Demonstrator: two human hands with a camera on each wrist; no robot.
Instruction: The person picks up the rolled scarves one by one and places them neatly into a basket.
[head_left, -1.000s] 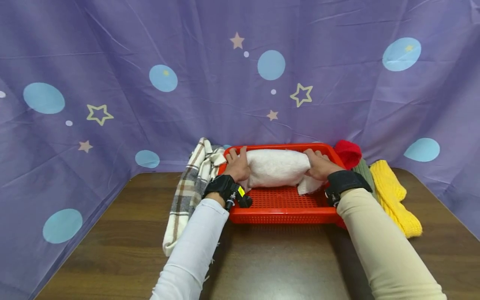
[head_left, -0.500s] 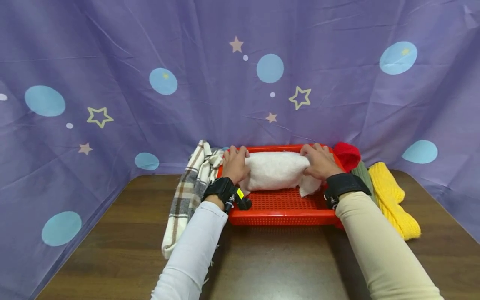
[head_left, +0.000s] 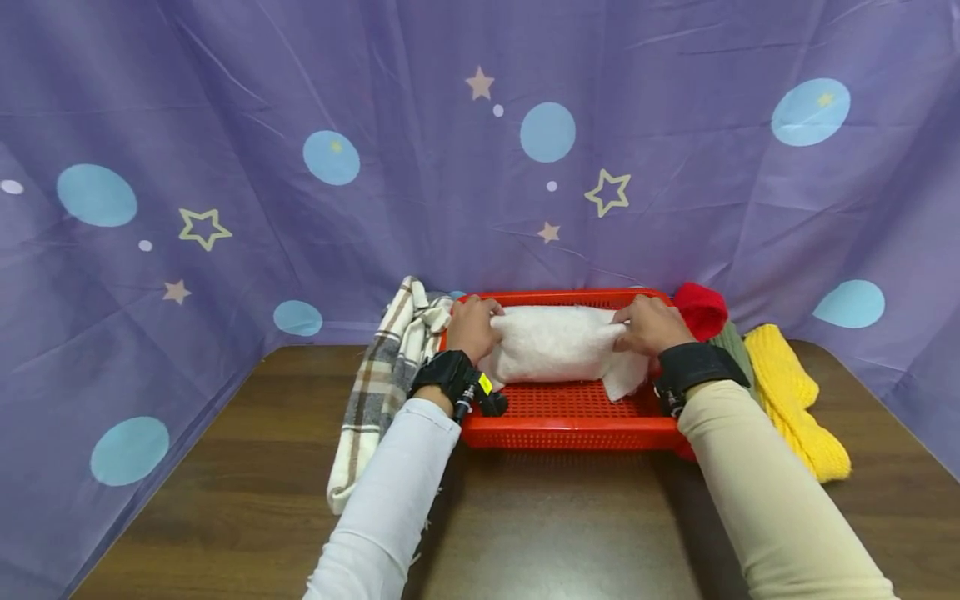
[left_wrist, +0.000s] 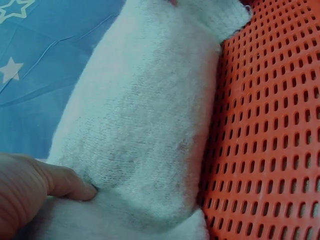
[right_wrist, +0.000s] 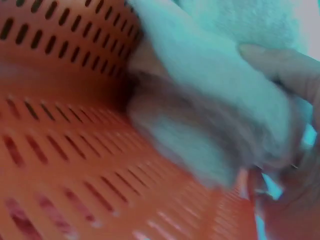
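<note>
A folded, fuzzy white knit (head_left: 555, 343) lies lengthwise in a red plastic basket (head_left: 570, 435). My left hand (head_left: 472, 329) grips its left end, and in the left wrist view the thumb (left_wrist: 65, 181) presses a dent into the fabric. At the other end, my right hand (head_left: 648, 325) holds a fold of the knit; the right wrist view shows it pinched between thumb (right_wrist: 280, 65) and fingers, somewhat blurred. A loose flap of the knit hangs over the mesh floor below the right hand. Most of the left fingers are hidden behind the fabric.
Left of the basket lies a plaid fringed cloth (head_left: 375, 392), partly under the left forearm. On the right are a red knit item (head_left: 701, 310), a green knit (head_left: 735, 346) and a yellow knit (head_left: 787, 400). A purple curtain (head_left: 420, 208) hangs behind the wooden table (head_left: 262, 467).
The right hand has shifted slightly to the right and its fingers have drawn in on the knit's end. The flap there sits a little nearer the basket's front. The left hand stays about in place.
</note>
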